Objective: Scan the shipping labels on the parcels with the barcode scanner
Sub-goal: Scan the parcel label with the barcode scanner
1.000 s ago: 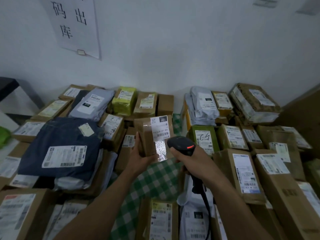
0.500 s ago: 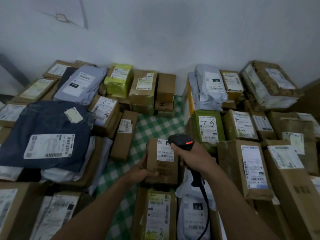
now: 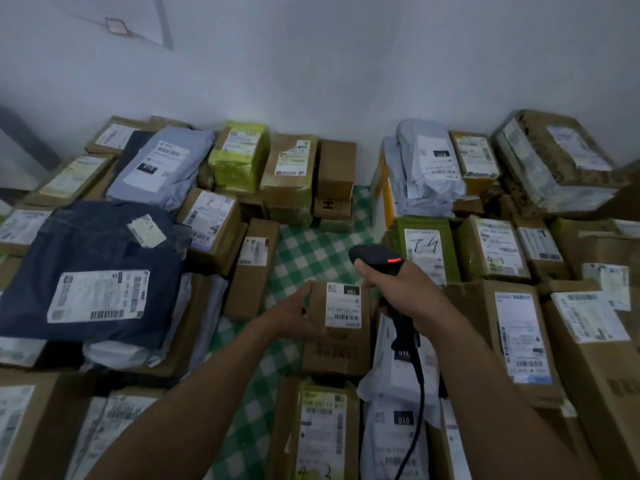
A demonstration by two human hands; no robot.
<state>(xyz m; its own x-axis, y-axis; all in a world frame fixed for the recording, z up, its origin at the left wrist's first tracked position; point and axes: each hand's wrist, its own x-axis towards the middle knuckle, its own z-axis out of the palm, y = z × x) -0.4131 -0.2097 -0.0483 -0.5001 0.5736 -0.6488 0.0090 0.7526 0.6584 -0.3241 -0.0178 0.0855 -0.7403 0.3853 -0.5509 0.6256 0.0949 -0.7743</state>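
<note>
A small brown cardboard parcel (image 3: 337, 344) with a white shipping label (image 3: 343, 305) lies on the green checked cloth (image 3: 308, 251) near the middle. My left hand (image 3: 291, 317) rests against its left side, fingers stretched along the top edge. To its right, my right hand (image 3: 398, 289) grips the black barcode scanner (image 3: 377, 259); its red light is on and its head sits above the parcel's upper right corner. The scanner's cable (image 3: 417, 410) hangs down towards me.
Parcels crowd all sides: a dark blue bag (image 3: 93, 271) at left, a grey bag (image 3: 162, 168) and a yellow-green packet (image 3: 240, 155) at the back, a green box (image 3: 424, 251) and tall brown boxes (image 3: 519, 344) at right. A white wall (image 3: 346, 64) stands behind.
The parcel came down from being held upright in front of the scanner to lying flat on the cloth. My left hand loosened from gripping it. The view tilted downward.
</note>
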